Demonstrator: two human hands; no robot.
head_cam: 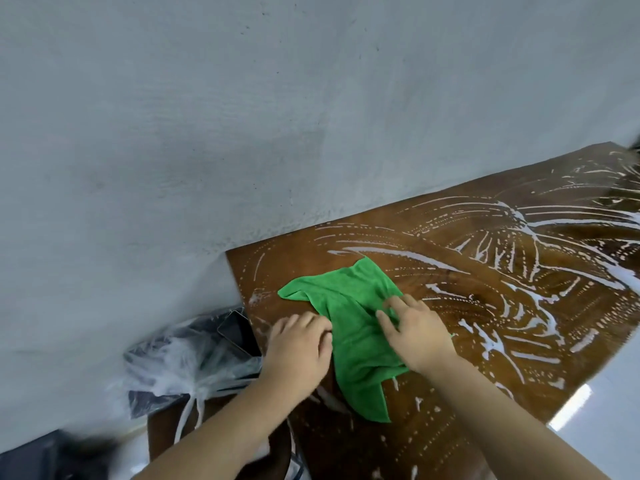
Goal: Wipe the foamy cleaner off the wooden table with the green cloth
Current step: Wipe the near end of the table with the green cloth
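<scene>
A green cloth (349, 306) lies crumpled on the dark wooden table (450, 244), near its left end. My left hand (298, 344) pinches the cloth's left edge. On the cloth's right side rests my right hand (415, 330), its fingers bent and gripping the fabric. White foamy cleaner (519, 220) streaks the tabletop in arcs and dotted lines, thickest to the right of the cloth and toward the far right corner.
A grey wall (242, 116) runs along the table's far edge. Left of the table sits a clear plastic bag (180, 362) with a dark phone-like slab (239, 332) on it. A pale floor (606, 393) shows past the table's right edge.
</scene>
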